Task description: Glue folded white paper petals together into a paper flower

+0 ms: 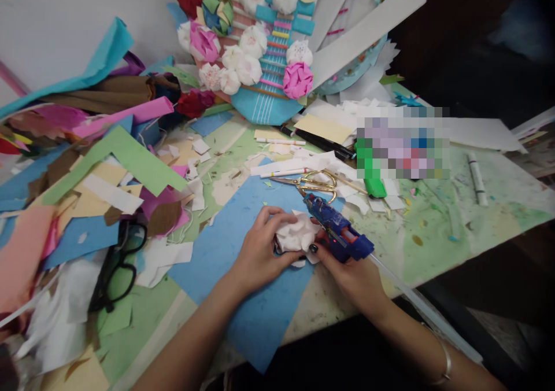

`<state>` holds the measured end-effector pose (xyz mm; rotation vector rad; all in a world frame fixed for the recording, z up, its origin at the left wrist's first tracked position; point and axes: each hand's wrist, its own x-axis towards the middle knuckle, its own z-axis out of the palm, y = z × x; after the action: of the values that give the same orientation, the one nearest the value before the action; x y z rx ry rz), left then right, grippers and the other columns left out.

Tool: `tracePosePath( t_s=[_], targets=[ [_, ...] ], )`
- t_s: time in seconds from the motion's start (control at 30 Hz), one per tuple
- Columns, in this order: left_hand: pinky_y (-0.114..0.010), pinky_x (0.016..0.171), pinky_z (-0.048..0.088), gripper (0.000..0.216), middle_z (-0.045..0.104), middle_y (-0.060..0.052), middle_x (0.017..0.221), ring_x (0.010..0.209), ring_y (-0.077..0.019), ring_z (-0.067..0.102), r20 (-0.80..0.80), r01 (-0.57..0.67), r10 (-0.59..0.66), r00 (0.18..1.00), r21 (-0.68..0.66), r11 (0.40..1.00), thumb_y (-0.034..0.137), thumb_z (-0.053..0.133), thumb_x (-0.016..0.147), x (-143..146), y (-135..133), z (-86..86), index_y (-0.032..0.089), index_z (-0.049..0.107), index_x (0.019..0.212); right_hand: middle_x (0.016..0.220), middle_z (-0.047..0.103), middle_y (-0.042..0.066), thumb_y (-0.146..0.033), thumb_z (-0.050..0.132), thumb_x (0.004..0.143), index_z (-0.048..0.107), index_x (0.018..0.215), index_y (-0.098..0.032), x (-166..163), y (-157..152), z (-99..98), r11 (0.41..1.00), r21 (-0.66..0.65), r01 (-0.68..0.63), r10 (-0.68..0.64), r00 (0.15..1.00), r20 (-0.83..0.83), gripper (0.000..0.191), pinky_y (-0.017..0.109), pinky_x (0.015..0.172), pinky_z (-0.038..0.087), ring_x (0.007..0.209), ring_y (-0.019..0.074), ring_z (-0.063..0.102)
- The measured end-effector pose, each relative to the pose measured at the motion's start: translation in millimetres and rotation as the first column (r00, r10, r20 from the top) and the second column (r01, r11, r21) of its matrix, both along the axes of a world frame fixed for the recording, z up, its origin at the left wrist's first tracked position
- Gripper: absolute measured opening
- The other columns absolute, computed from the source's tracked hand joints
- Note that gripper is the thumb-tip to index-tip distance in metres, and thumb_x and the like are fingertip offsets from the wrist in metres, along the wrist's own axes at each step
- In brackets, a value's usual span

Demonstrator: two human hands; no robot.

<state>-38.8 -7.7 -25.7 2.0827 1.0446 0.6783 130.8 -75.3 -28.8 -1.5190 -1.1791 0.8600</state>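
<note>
Head view: a white paper flower (297, 235) is held between the left hand (262, 243) and the right hand (353, 275), over a blue paper sheet (269, 321). Whether the sheet is touched by the flower cannot be told. The left hand is curved around the flower's side, with the fingers bent over the far side and the thumb kept low on the near side. The near right edge of the flower is touched by the right thumb. The rest of the right hand is curled, and a blue glue gun (336, 223) seems to be gripped by it, though the handle is hidden. A long glue stick (407, 289) is seen behind the gun, above the right forearm.

The flower should be very light and soft, like tissue. It could be squashed or torn if it is squeezed hard, so it is best held low down, at the sides, with the folds on top left alone. It does not look slippery, and a loose grip should be enough.

The gun looks hard and stiff, and it is likely much heavier than the flower. It is best held by the handle. A small red light is shown on its side, so the tip may be hot and should not be touched.

Gold-handled scissors (300, 181) are seen just beyond the hands. Black glasses (104, 278) are found well to the left of the left hand.
</note>
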Motion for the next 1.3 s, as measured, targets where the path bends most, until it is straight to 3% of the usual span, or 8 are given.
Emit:
tracePosePath(
  t_s=[0.23, 0.5, 0.67, 0.83, 1.1, 1.3],
  targets=[
    [-0.033, 0.089, 0.045, 0.04, 0.059, -0.008, 0.109, 0.106, -0.022, 0.056, 0.08, 0.049, -0.052, 0.995, 0.041, 0.998, 0.01, 0.074, 0.069, -0.7, 0.5, 1.3, 0.019, 0.056, 0.104, 0.093, 0.073, 0.006, -0.029, 0.064, 0.078, 0.064, 0.092, -0.019, -1.8, 1.2, -0.3, 1.0, -0.015, 0.007, -0.008, 0.999, -0.045, 0.017, 0.031, 0.074, 0.058, 0.085, 0.0213, 0.069],
    [-0.032, 0.087, 0.048, 0.045, 0.062, -0.008, 0.111, 0.104, -0.0217, 0.059, 0.114, 0.065, -0.078, 0.99, 0.113, 0.991, 0.015, 0.073, 0.074, -2.5, -1.8, 0.7, 0.019, 0.054, 0.114, 0.095, 0.072, 0.004, -0.03, 0.064, 0.081, 0.063, 0.093, -0.021, 0.8, -2.0, 0.1, 0.998, 0.011, -0.054, 0.054, 0.998, 0.015, 0.015, 0.029, 0.075, 0.057, 0.089, 0.0211, 0.069],
    [-0.029, 0.075, 0.051, 0.044, 0.063, -0.01, 0.112, 0.1, -0.022, 0.061, 0.113, 0.042, -0.057, 0.992, 0.136, 0.99, 0.021, 0.074, 0.075, -2.5, -3.2, 2.2, 0.019, 0.055, 0.115, 0.098, 0.071, 0.006, -0.029, 0.062, 0.082, 0.063, 0.093, -0.021, 4.0, -2.7, -2.1, 0.997, 0.015, -0.072, 0.069, 0.991, 0.111, 0.013, 0.032, 0.077, 0.055, 0.092, 0.0226, 0.068],
    [-0.023, 0.057, 0.047, 0.039, 0.066, -0.009, 0.111, 0.088, -0.0189, 0.064, 0.125, 0.039, -0.052, 0.991, 0.109, 0.993, 0.021, 0.071, 0.078, -6.7, -3.2, 1.6, 0.019, 0.058, 0.114, 0.102, 0.071, 0.007, -0.029, 0.062, 0.083, 0.063, 0.094, -0.02, 4.5, -2.6, -1.6, 0.997, 0.017, -0.073, 0.071, 0.993, 0.099, 0.015, 0.031, 0.076, 0.054, 0.095, 0.0226, 0.067],
    [-0.032, 0.082, 0.053, 0.046, 0.063, -0.011, 0.115, 0.103, -0.0223, 0.062, 0.138, 0.056, -0.079, 0.987, 0.159, 0.986, 0.03, 0.075, 0.077, -5.7, -5.1, -1.8, 0.02, 0.057, 0.118, 0.103, 0.071, 0.007, -0.03, 0.062, 0.083, 0.063, 0.096, -0.019, 5.0, -1.6, -4.0, 0.996, -0.011, -0.084, 0.084, 0.991, 0.104, 0.017, 0.032, 0.076, 0.054, 0.094, 0.0228, 0.068],
    [-0.038, 0.091, 0.051, 0.05, 0.057, -0.013, 0.121, 0.111, -0.0244, 0.058, 0.094, 0.054, -0.07, 0.993, 0.166, 0.985, 0.027, 0.074, 0.077, -1.0, -6.9, -0.2, 0.021, 0.053, 0.122, 0.1, 0.072, 0.006, -0.029, 0.063, 0.081, 0.063, 0.095, -0.021, 4.2, -2.0, -1.2, 0.998, -0.015, -0.066, 0.067, 0.995, 0.074, 0.016, 0.033, 0.078, 0.056, 0.093, 0.023, 0.068]
  ],
)
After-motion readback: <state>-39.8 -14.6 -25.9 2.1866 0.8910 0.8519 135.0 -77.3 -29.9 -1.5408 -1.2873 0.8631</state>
